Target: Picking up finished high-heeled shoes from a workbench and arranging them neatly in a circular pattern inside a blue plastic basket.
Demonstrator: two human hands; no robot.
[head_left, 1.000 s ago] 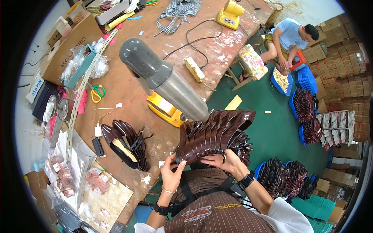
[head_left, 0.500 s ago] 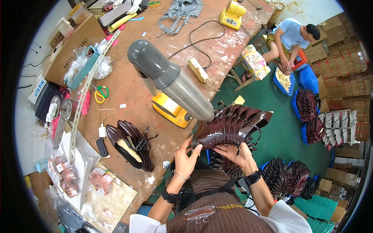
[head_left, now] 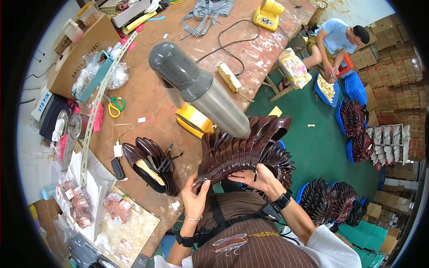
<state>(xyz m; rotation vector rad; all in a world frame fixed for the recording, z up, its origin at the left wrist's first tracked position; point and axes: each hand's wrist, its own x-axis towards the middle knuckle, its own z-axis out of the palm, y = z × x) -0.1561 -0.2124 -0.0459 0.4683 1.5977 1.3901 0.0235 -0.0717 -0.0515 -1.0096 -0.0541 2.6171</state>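
Observation:
A long nested stack of glossy dark-brown shoe uppers (head_left: pixel 230 156) is held up in front of my body, off the table's edge. My left hand (head_left: pixel 194 199) is closed on its left end, thumb on the near side. Under the right part, my right hand (head_left: pixel 261 179) supports the stack with its fingers partly hidden beneath it. Right behind the stack is the rounded steel horn (head_left: pixel 216 105) of a machine with a yellow base (head_left: pixel 195 123); I cannot tell whether they touch. A smaller bunch of similar uppers (head_left: pixel 152 165) lies on the table to the left.
The worn table (head_left: pixel 165 107) carries green-and-yellow scissors (head_left: pixel 116 107), a cable and a yellow device (head_left: pixel 268 17). Blue trays of dark uppers (head_left: pixel 315 201) stand on the green floor to the right. A person (head_left: pixel 333 40) sits farther back beside a blue tray of pale pieces (head_left: pixel 326 89).
Both my hands have moved left and slightly nearer to me, carrying the stack of uppers with them. The stack's right end has also shifted left.

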